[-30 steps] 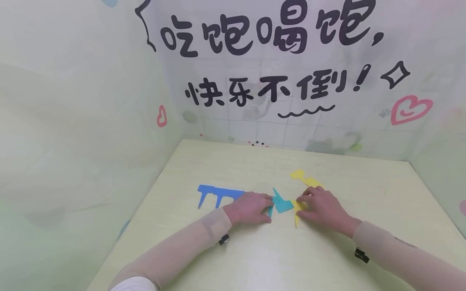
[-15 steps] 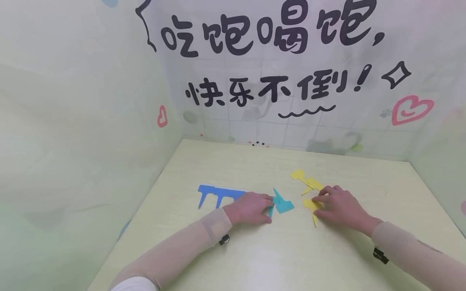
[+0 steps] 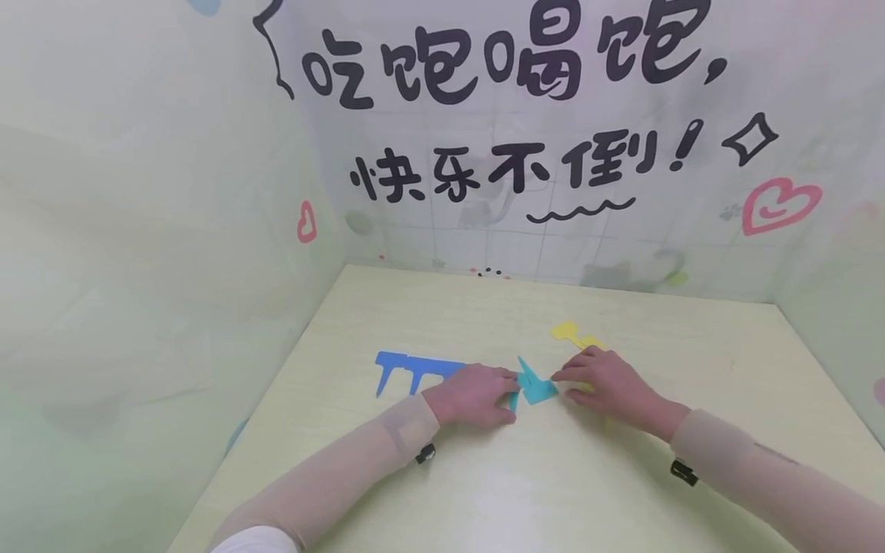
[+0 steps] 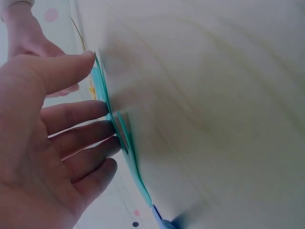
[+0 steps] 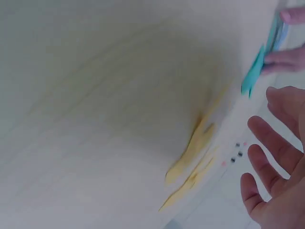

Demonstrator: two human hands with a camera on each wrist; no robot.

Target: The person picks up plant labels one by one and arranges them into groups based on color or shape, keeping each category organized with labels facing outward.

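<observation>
Left hand (image 3: 473,395) lies over the middle of the table (image 3: 498,491), fingers straight and slightly spread, tips touching the flat teal pieces (image 3: 541,392). Teal pieces sit between the two hands, at the right end of a row of blue pieces (image 3: 429,365); the row has a straight top edge with pointed prongs toward the person, its near end partly covered by the left hand. Right hand (image 3: 611,388) is low over the table, fingers spread and loosely bent, tips just beside the right end of the teal; contact there can't be told. Yellow pieces (image 3: 568,331) lie on the table beyond the right hand, with more yellow partly hidden beneath it. Both forearms wear beige sleeves (image 3: 339,480), each with a small black clip (image 3: 683,471) near the wrist. Back wall carries black lettering (image 3: 518,165) and a pink heart outline (image 3: 750,219).
</observation>
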